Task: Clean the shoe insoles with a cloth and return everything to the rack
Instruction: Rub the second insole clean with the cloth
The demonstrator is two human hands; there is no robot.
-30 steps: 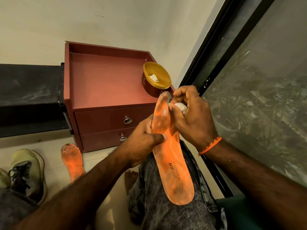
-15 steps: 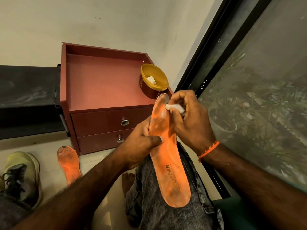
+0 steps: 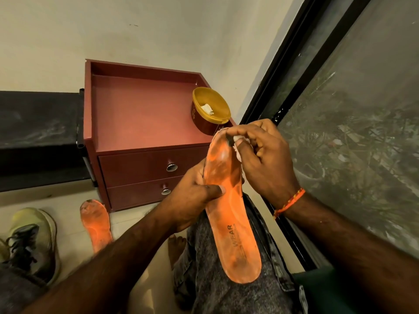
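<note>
Red cabinet (image 3: 145, 123) behind; L hand (image 3: 192, 200) grips insole (image 3: 231, 223) mid, R hand (image 3: 265, 159) pinches cloth (image 3: 239, 152) at toe.

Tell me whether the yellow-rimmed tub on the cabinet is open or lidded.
Open: the tub has no lid, and a white wad lies inside it.

Plain cream wall (image 3: 158, 28) across 12 o'clock, scuffed. Dark red two-drawer cabinet (image 3: 145, 168) at centre, round metal knobs, raised rim around its top. Black shelf (image 3: 38, 123) at 9 o'clock, touching the cabinet. Pale tiled floor (image 3: 68, 200) at 8 o'clock. Black-framed window (image 3: 353, 123) from 1 to 4 o'clock, dim foliage behind glass. Warm indoor light.
</note>
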